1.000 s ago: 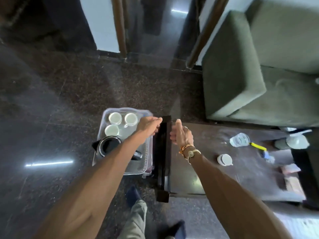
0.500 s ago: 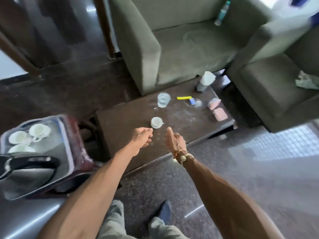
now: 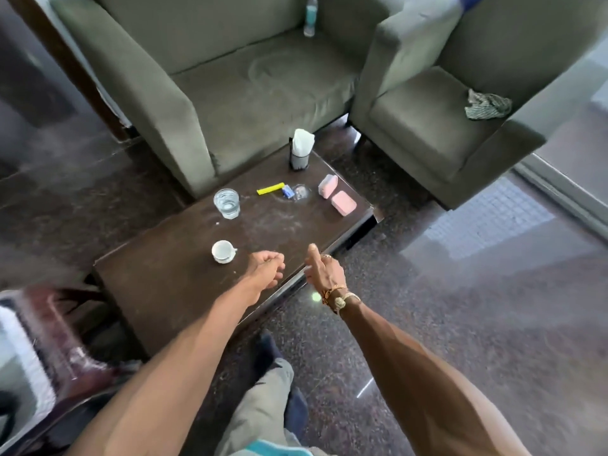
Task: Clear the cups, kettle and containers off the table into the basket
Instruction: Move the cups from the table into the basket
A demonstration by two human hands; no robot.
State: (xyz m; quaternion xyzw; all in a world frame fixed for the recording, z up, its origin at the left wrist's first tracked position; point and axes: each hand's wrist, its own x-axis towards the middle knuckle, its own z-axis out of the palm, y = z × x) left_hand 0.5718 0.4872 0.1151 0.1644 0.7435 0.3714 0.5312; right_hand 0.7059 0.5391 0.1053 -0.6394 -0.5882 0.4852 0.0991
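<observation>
At 6 o'clock a trouser leg (image 3: 260,409) and a dark shoe (image 3: 268,348) show, the leg cut by the lower edge. At 8 o'clock the basket (image 3: 26,353) is smeared by blur and cut off by the left edge, and its contents cannot be made out.

Both bare forearms reach toward 12. The left hand (image 3: 268,269) hangs over the table (image 3: 171,297) near its front edge, fingers loosely curled on nothing. The right hand (image 3: 324,273), at its 3 o'clock, is by that edge with the thumb straight, holding nothing. Its fingers are mostly hidden behind the palm.

The cup (image 3: 223,251) stands on the table at 10 o'clock from the left hand, near but untouched. At 12 from the cup is a glass (image 3: 227,203). Toward 2 from the glass lie a yellow stick (image 3: 270,189) and a blue bit (image 3: 288,192), too small to identify. Two pink containers (image 3: 343,203) sit at the far right corner, with a napkin holder (image 3: 301,149) behind them.

Beyond is a sofa (image 3: 250,80) with a bottle (image 3: 309,16) whose top is cut off. At 2 o'clock a cloth (image 3: 487,105) lies on an armchair (image 3: 424,123).
</observation>
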